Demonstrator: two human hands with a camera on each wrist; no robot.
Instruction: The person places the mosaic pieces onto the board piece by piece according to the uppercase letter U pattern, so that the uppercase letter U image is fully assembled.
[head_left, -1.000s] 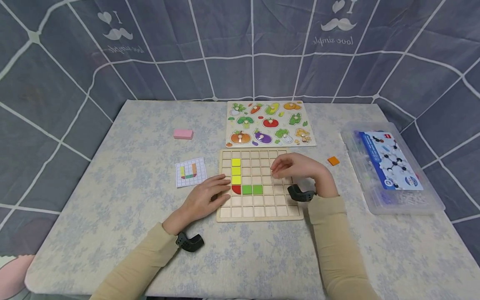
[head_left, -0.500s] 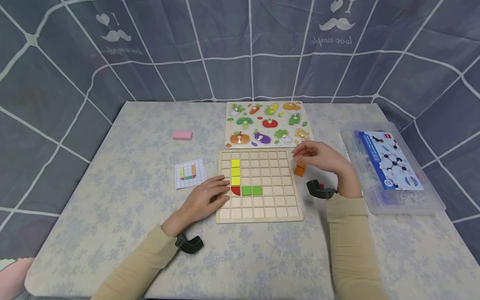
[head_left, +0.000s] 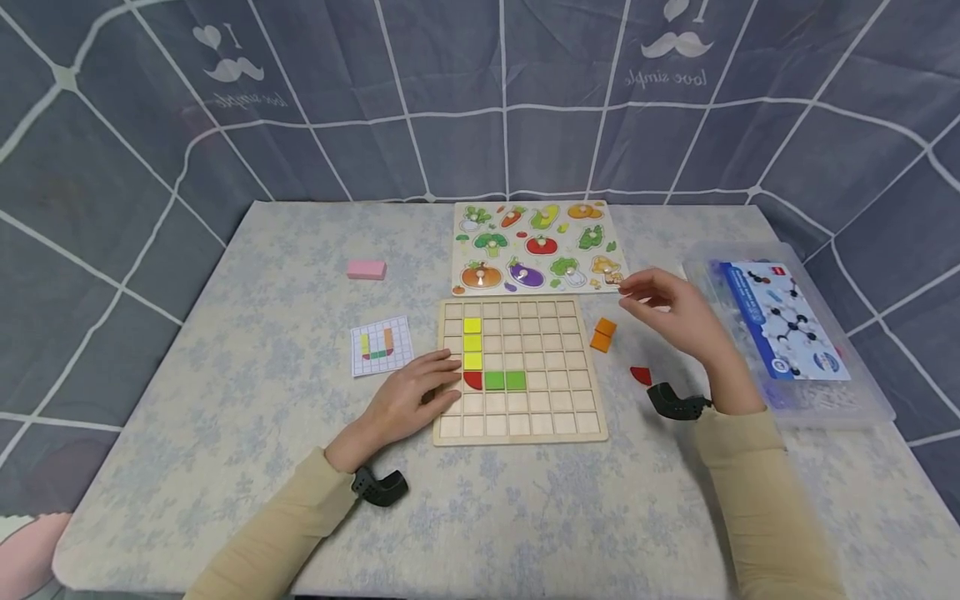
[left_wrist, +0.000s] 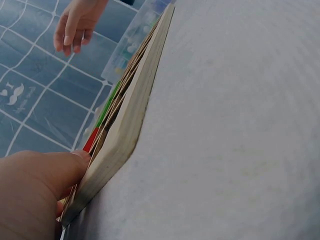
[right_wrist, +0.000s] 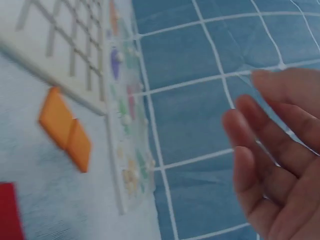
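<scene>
My left hand [head_left: 411, 397] rests with its fingers on the left edge of a wooden grid board [head_left: 543, 427]; its thumb [left_wrist: 62, 170] touches the edge beside a red piece [left_wrist: 91, 140]. On the board, several yellow squares [head_left: 472, 342] form a column above the red quarter-round piece [head_left: 472, 381], with two green squares [head_left: 504, 381] to its right. My right hand [head_left: 671, 312] is raised right of the board, fingers loosely bent and holding nothing. Two orange squares [head_left: 602, 334] lie by the board's right edge, and a red quarter-round piece [head_left: 641, 376] is nearer my right wrist.
A pattern card [head_left: 381, 346] lies left of the board, with a pink block [head_left: 366, 269] behind it. A vegetable knob puzzle [head_left: 540, 247] sits directly behind the board. The clear plastic case [head_left: 787, 400] stands at the right, partly behind my right forearm.
My right hand has moved right, off the board, uncovering two orange squares and the red piece. A lone orange square seen farther right a second ago no longer shows. The left hand stays put.
</scene>
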